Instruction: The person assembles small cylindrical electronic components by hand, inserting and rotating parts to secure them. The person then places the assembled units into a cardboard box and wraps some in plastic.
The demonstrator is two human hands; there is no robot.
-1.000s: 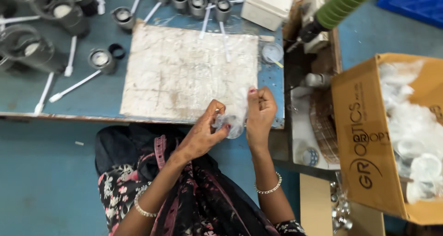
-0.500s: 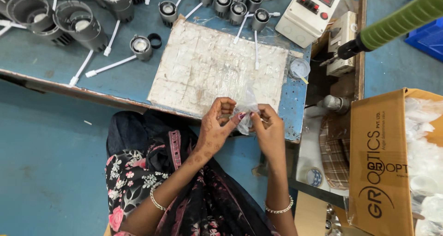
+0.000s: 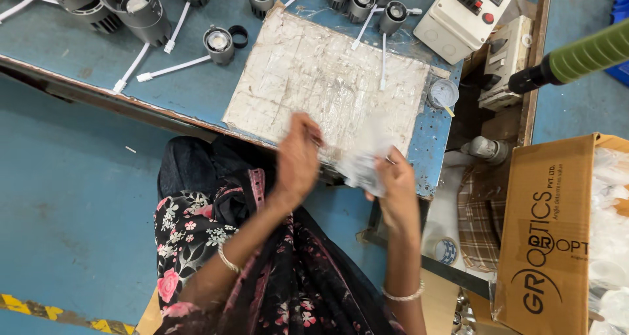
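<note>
Clear plastic packet [image 3: 364, 163] pinched in curled right hand [image 3: 396, 181] at worn work mat's [image 3: 327, 79] near edge; blurred left hand [image 3: 298, 158], grip unreadable, alongside.

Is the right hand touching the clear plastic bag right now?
Touching. The head view shows the right hand gripping the clear bag at its edge, fingers wrapped on it. The left hand is blurred beside it.

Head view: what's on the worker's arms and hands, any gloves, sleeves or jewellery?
No gloves or sleeves show: the left hand and right hand are bare, forearms uncovered. Each wrist carries a thin pale bangle, the right one beaded-looking.
</note>
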